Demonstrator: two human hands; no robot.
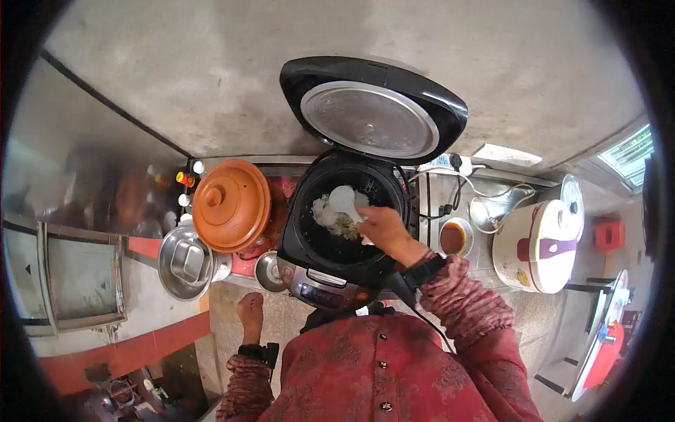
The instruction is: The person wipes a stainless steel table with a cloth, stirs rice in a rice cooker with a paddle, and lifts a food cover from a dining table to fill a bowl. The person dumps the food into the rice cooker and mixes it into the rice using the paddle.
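My right hand (pixel 385 229) is closed around the handle of a white rice paddle (pixel 342 199), its broad head down inside the black inner pot (pixel 316 243) of a rice cooker (pixel 325 287). White rice (pixel 324 211) lies in a small heap under and beside the paddle, with some darker bits mixed in toward the front. The cooker's lid (pixel 373 116) stands raised at the back, its metal inner plate showing. My left hand (pixel 250 309) hangs low to the left of the cooker, fingers curled in, with no object visible in it.
Left of the cooker are a clay pot with its lid (pixel 230 204), a small metal bowl (pixel 268 271) and a larger metal basin (pixel 184 261). To the right stand a bowl of reddish-brown sauce (pixel 455 238), a white cooker (pixel 536 246) and loose cables (pixel 457 184).
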